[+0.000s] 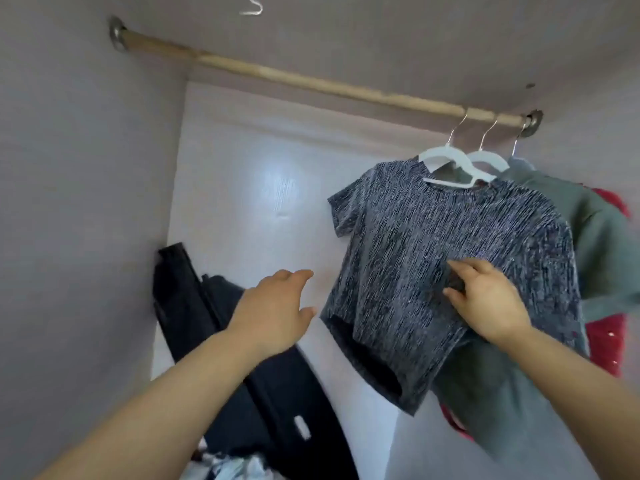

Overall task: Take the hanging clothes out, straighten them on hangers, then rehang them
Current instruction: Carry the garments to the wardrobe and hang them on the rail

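A speckled dark-grey T-shirt hangs on a white hanger from the wooden rod at the wardrobe's right end. My right hand pinches a fold of its front cloth between fingers and thumb. My left hand hovers open just left of the shirt's hem, touching nothing. Behind it hang a grey-green garment on a second white hanger and a red garment, mostly hidden.
Dark trousers lie slumped against the left wall and wardrobe floor, with light cloth bunched below. A bare wire hook shows at the top edge. The rod's left stretch carries nothing.
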A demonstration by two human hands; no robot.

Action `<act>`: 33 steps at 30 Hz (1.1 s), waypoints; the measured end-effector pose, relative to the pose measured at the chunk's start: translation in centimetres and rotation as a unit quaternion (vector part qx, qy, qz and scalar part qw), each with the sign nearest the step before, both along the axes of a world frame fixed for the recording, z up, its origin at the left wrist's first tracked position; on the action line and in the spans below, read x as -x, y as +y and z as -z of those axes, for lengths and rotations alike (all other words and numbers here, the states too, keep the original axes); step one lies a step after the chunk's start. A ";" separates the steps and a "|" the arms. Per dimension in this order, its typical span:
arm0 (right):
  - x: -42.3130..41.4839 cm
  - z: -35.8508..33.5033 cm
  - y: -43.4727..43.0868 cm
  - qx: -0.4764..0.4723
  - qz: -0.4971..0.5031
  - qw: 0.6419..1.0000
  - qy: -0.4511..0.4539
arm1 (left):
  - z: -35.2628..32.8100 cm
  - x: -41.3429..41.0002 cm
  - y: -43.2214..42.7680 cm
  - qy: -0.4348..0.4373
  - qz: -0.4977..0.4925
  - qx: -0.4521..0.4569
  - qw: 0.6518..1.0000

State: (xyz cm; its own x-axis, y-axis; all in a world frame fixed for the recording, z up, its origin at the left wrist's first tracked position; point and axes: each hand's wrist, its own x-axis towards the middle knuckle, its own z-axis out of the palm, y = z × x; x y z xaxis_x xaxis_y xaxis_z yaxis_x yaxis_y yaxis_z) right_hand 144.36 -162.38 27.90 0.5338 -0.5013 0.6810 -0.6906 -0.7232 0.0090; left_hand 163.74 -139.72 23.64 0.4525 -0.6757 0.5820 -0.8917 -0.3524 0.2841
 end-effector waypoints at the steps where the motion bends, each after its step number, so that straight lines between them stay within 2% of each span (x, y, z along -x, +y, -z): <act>1: 0.1 2.4 1.4 -0.022 -0.006 1.000 0.018 | 1.6 0.4 1.1 0.008 -0.004 -0.015 1.000; 5: 0.0 14.0 8.0 -0.103 -0.057 0.988 0.097 | 9.8 1.9 6.1 0.054 -0.028 -0.081 0.995; 8: 0.0 22.9 13.7 -0.171 -0.100 0.965 0.170 | 17.3 3.5 10.8 0.111 -0.048 -0.147 0.982; 12: 0.7 33.3 21.8 -0.226 -0.182 0.920 0.263 | 26.9 7.0 18.4 0.200 -0.092 -0.231 0.948; 15: 1.2 38.9 27.5 -0.241 -0.255 0.874 0.335 | 32.5 10.3 24.2 0.270 -0.152 -0.284 0.908; 20: 1.9 44.0 35.8 -0.221 -0.381 0.786 0.434 | 38.9 18.4 34.0 0.391 -0.293 -0.305 0.818; 25: 3.7 47.2 44.4 -0.139 -0.519 0.666 0.518 | 41.8 29.6 43.3 0.500 -0.463 -0.256 0.686; 29: 6.6 48.5 53.0 -0.079 -0.618 0.555 0.552 | 41.9 40.2 50.0 0.541 -0.585 -0.189 0.574; 31: 7.9 48.4 56.4 -0.062 -0.650 0.513 0.557 | 41.6 43.8 52.1 0.539 -0.628 -0.156 0.539; 33: 10.2 48.1 61.6 -0.035 -0.694 0.456 0.557 | 41.1 48.9 54.4 0.544 -0.675 -0.115 0.484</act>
State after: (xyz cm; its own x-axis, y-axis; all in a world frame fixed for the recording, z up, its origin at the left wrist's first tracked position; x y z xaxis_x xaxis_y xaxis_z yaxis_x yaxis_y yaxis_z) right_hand 134.12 -100.77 -20.19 0.3651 0.8449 -0.3911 0.8359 -0.4824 -0.2618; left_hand 114.86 -85.28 -17.41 0.5263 0.6741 -0.5183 0.8300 -0.5395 0.1412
